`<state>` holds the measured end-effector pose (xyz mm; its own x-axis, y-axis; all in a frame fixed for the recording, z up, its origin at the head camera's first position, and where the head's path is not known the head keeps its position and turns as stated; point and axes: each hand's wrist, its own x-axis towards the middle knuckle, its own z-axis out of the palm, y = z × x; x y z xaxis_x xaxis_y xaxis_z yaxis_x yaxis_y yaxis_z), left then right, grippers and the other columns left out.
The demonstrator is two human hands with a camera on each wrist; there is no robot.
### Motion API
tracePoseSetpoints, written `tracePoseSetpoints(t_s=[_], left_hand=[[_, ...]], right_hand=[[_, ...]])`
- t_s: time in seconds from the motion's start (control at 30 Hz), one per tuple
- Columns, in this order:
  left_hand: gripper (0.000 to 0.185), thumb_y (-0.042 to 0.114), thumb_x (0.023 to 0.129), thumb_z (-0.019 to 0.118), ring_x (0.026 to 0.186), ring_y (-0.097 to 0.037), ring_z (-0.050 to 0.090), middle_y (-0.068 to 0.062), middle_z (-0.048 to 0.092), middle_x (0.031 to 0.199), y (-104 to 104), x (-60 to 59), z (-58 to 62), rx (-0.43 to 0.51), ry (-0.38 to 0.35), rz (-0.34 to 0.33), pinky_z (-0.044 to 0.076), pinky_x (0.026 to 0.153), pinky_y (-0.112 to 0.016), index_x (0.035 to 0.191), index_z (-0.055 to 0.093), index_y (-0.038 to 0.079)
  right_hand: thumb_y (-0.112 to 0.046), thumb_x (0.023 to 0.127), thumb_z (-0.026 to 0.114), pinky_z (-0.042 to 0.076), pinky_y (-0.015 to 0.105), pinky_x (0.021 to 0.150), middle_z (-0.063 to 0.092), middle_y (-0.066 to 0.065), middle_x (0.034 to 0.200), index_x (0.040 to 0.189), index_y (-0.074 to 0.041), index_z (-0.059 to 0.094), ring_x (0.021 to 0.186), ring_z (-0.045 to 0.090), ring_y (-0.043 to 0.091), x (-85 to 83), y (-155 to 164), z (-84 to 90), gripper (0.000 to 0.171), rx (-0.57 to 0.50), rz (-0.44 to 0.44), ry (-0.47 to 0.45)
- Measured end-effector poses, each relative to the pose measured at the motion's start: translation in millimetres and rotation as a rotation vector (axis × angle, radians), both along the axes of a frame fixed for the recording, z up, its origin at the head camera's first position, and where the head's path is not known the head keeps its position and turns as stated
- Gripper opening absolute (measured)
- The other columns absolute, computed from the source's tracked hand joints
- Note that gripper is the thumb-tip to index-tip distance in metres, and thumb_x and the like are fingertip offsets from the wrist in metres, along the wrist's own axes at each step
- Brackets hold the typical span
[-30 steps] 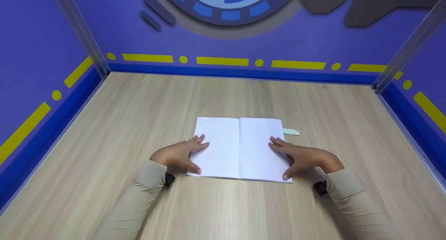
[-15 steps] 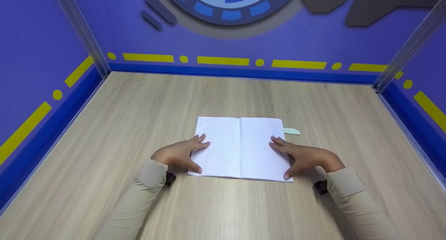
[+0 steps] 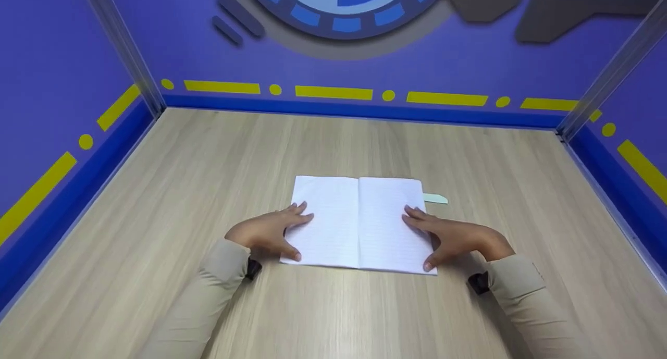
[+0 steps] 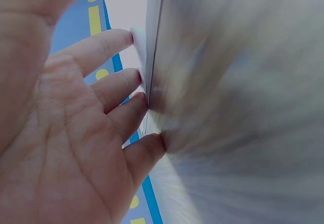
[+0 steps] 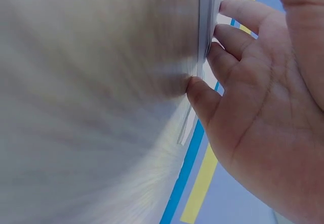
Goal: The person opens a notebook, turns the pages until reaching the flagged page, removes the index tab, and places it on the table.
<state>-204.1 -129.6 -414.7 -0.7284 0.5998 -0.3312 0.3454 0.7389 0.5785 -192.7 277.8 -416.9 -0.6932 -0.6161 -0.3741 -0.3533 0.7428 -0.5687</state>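
Nothing's moved vs 1 s ago: your left hand (image 3: 268, 233) & right hand (image 3: 452, 236) still rest flat, fingers straight, on the open notebook (image 3: 358, 221) at table centre; green tab (image 3: 435, 198) at its 3 o'clock.

Tabletop (image 4: 243, 107) blurred in wrist views

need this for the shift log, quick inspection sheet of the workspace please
surface: pale wood-grain table, flat.
job's things: open lined notebook lying flat, both pages up.
clutter: small pale green tab at the notebook's right edge; whether it is tucked under cannot be told.
grips: left hand with fingers on the left page, thumb at the near edge; right hand likewise on the right page.
cables: nothing seen.
surroundings: purple walls with yellow dashes and a blue base strip.
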Motion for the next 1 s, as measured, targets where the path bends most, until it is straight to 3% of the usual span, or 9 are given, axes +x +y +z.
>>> tracePoseSetpoints(t_s=[1.0], left_hand=[[0.091, 0.027, 0.074, 0.083, 0.150, -0.028, 0.006, -0.004, 0.010, 0.163, 1.3, -2.5, -4.1, 0.008, 0.002, 0.013, 0.015, 0.119, -0.048, 0.150, 0.033, 0.015]], right_hand=[[-0.038, 0.070, 0.083, 0.009, 0.058, 0.116, -0.001, 0.012, 0.163, 0.154, -0.009, 0.016, 0.148, -0.002, 0.037, -0.7, 2.5, -0.6, 0.111, -0.017, 0.001, 0.003]])
